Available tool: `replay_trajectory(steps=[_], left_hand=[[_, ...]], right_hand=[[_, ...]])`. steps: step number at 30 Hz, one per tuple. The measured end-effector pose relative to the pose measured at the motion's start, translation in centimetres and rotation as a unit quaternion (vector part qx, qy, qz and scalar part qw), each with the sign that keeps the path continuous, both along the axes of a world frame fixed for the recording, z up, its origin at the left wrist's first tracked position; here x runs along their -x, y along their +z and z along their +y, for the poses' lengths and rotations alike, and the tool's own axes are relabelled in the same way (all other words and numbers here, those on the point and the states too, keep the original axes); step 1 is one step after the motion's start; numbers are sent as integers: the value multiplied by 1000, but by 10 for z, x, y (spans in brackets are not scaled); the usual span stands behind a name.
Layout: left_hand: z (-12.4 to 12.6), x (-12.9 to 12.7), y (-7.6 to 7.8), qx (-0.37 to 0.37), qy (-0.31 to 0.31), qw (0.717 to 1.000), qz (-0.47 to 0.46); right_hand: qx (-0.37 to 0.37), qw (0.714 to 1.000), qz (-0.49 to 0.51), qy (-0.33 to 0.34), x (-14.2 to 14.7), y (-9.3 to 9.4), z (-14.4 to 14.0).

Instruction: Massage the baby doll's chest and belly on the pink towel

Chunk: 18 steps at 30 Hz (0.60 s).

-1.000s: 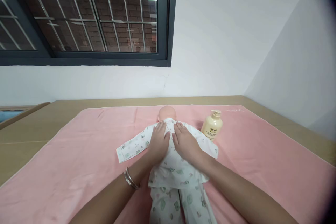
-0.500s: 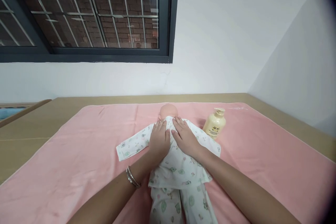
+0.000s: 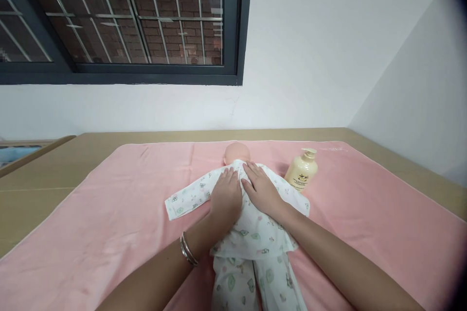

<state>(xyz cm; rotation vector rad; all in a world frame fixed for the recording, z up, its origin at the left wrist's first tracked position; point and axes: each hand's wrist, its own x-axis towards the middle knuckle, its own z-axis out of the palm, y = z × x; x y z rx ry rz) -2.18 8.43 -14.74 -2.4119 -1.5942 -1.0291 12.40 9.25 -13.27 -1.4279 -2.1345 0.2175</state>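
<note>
A baby doll (image 3: pixel 237 151) lies on a pink towel (image 3: pixel 109 214), head toward the wall, dressed in a white printed shirt and trousers (image 3: pixel 255 238). My left hand (image 3: pixel 226 197) rests flat on the doll's upper body, fingers spread, with bangles on the wrist. My right hand (image 3: pixel 260 189) lies flat beside it on the same shirt, fingertips near the collar. Neither hand grips anything. One sleeve (image 3: pixel 186 197) of the shirt stretches out to the left.
A cream pump bottle (image 3: pixel 302 172) stands on the towel just right of the doll's shoulder. The towel covers a tan table (image 3: pixel 47 170) set against a white wall under a barred dark-framed window (image 3: pixel 120 24).
Both hands have stayed flat on the doll's chest, sliding only slightly. The view has shifted a little, so the doll and the bottle sit slightly further right.
</note>
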Motion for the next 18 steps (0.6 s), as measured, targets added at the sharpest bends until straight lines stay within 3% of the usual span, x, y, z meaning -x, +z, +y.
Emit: replay_trajectory(steps=[4,9,14,18], left_hand=[[-11,-5,2,-3,-31,999,28],[-1,3,11,88,24,996,-18],[32,21,17,174,30,984,-32],[35,19,18,157,41,987,-15]], right_hand=[[20,999,-11,-32,-10,5,10],[13,995,-77,-61,-6,10,-3],[-40,991,-125,17,23,9,-48],[-25,995,-84,51,21,8,-44]])
